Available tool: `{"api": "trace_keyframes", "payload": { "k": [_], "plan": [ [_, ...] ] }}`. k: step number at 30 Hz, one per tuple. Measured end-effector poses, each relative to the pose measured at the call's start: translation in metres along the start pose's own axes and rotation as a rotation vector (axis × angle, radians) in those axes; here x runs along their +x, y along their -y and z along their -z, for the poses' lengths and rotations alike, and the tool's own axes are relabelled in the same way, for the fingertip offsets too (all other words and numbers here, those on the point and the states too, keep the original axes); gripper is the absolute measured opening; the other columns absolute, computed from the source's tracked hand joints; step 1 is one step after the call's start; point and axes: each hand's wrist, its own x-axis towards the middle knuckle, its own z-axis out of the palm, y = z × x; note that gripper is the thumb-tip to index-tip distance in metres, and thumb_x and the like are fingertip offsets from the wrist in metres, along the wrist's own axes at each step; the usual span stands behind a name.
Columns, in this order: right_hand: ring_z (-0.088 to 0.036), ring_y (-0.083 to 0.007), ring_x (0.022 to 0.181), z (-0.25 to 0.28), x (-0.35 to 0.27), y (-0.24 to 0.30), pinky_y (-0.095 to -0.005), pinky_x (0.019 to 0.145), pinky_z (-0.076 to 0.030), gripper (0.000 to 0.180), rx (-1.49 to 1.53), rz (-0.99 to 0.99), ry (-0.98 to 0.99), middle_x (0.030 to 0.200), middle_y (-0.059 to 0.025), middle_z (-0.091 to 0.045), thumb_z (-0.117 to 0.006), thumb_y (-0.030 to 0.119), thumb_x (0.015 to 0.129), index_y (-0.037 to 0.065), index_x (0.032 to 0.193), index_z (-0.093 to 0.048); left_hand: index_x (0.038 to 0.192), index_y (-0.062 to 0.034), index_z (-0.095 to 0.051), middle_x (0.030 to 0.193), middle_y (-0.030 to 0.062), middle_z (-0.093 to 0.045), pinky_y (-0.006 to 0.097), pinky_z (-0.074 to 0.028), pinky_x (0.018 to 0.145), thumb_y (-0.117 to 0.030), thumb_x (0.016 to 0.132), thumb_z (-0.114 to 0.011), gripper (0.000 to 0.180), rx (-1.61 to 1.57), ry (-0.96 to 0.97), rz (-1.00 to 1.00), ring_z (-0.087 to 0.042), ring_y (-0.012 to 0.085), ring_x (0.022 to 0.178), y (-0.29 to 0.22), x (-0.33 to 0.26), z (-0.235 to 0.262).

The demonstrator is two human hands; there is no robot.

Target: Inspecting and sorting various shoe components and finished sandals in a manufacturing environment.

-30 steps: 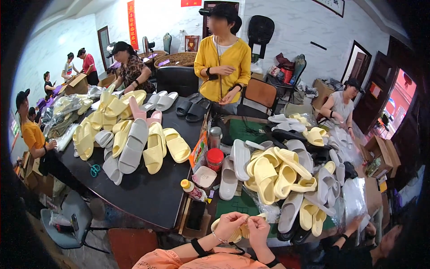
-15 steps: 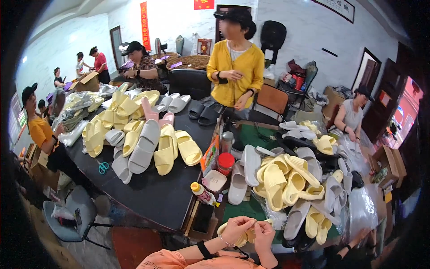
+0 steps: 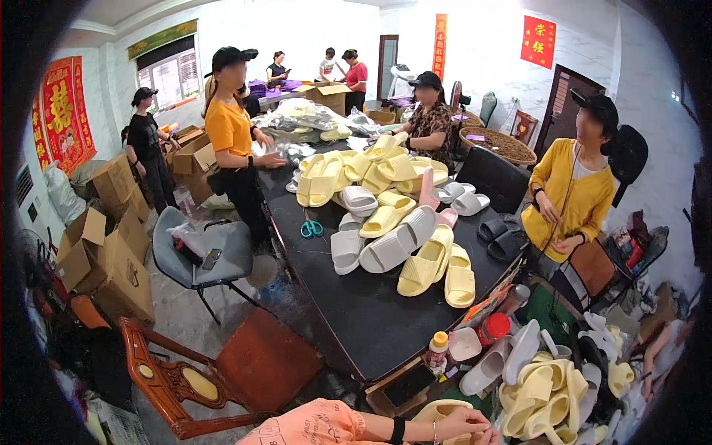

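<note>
My left hand [image 3: 460,423] reaches in from the bottom edge on an orange-sleeved forearm with a black wristband and a bracelet. It grips a pale yellow slipper [image 3: 436,409] low in the view. A sliver of my right hand [image 3: 482,436] shows beside it at the frame's edge; its grip is hidden. Right of the hands lies a heap of yellow and white slippers [image 3: 541,386]. A larger slipper pile [image 3: 400,230] covers the far part of the black table [image 3: 371,319].
A yellow-capped bottle [image 3: 437,350], a red-lidded jar [image 3: 495,326] and teal scissors [image 3: 311,228] sit on the table. A wooden chair [image 3: 222,371], a grey chair [image 3: 208,252] and cardboard boxes [image 3: 111,259] stand at left. Several people stand or sit around the table.
The view has swung left, showing the chairs and boxes. My hands, still at the yellow slipper, now sit at the bottom right instead of bottom centre.
</note>
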Motion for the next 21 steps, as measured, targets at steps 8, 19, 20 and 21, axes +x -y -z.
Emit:
{"api": "trace_keyframes", "payload": {
  "k": [8,19,20,21],
  "plan": [
    [-0.049,-0.0241,0.063,0.009,0.011,-0.017,-0.0311,0.056,-0.04,0.024,-0.292,0.21,-0.022,0.075,-0.0114,-0.054,-0.047,0.024,0.081,0.002,0.084,-0.055,0.091,-0.0021,-0.06,0.08,0.0019,-0.059,0.02,-0.042,0.067,-0.019,0.076,-0.058,0.023,0.007,-0.005,0.019,-0.052,0.006,0.073,0.011,0.016,-0.001],
    [-0.051,-0.0132,0.067,0.003,0.005,0.017,-0.0245,0.063,-0.04,0.019,-0.038,0.04,-0.012,0.073,-0.0047,-0.055,-0.049,0.02,0.081,0.001,0.086,-0.053,0.089,0.0006,-0.057,0.08,0.0003,-0.058,0.017,-0.042,0.063,-0.015,0.077,-0.057,0.019,-0.149,0.013,0.109,-0.052,0.0048,0.071,0.027,0.019,0.003],
    [-0.05,-0.0141,0.067,-0.001,0.005,0.017,-0.0247,0.064,-0.04,0.019,-0.044,0.032,0.007,0.073,-0.0046,-0.055,-0.05,0.019,0.081,0.001,0.087,-0.053,0.089,0.0006,-0.057,0.08,0.0003,-0.058,0.017,-0.042,0.063,-0.015,0.077,-0.057,0.019,-0.151,-0.015,0.098,-0.052,0.0048,0.071,0.028,0.017,0.004],
    [-0.05,-0.0141,0.067,-0.002,0.003,0.017,-0.0247,0.064,-0.04,0.019,-0.044,0.037,0.047,0.073,-0.0046,-0.055,-0.05,0.019,0.081,0.001,0.087,-0.053,0.089,-0.0001,-0.058,0.078,0.0001,-0.057,0.017,-0.041,0.064,-0.017,0.077,-0.057,0.021,-0.099,-0.005,0.066,-0.051,0.0049,0.07,0.028,0.016,0.002]
  ]
}}
